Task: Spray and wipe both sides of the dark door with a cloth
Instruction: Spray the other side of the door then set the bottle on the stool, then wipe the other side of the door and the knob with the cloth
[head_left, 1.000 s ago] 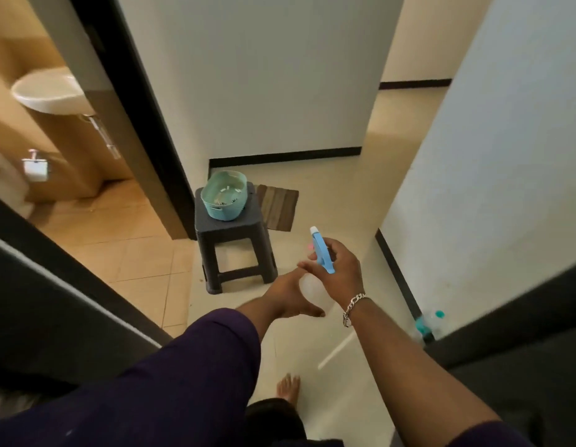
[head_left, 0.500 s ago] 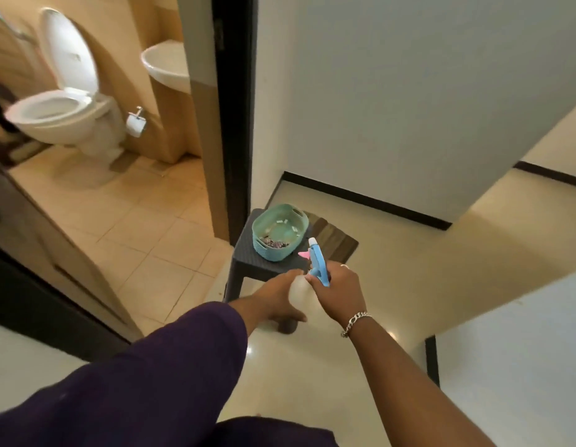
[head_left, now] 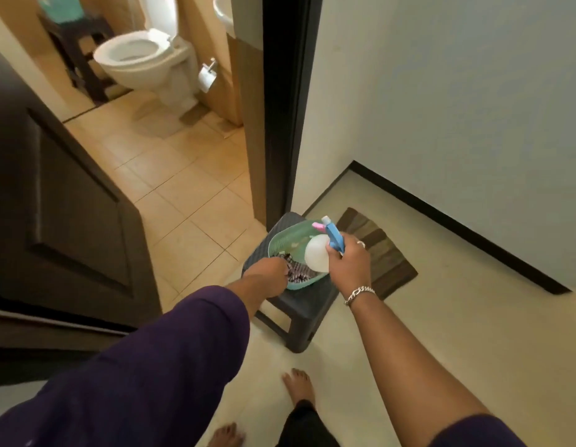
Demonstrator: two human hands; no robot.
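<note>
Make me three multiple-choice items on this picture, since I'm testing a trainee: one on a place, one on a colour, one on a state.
1. Where does the basket stand?
A. on the dark stool
B. on the toilet
C. on the floor mat

2. What colour is the spray bottle body?
A. red
B. white
C. black

3. What is the right hand doing?
A. hanging idle
B. pressing on the door
C. gripping the spray bottle

Answers:
1. A, the teal basket sits on the stool's top, beside the door frame.
2. B, the round body is white under a blue and pink sprayer head.
3. C, its fingers curl round the bottle's neck, while the left hand reaches into the basket at the cloth.
</note>
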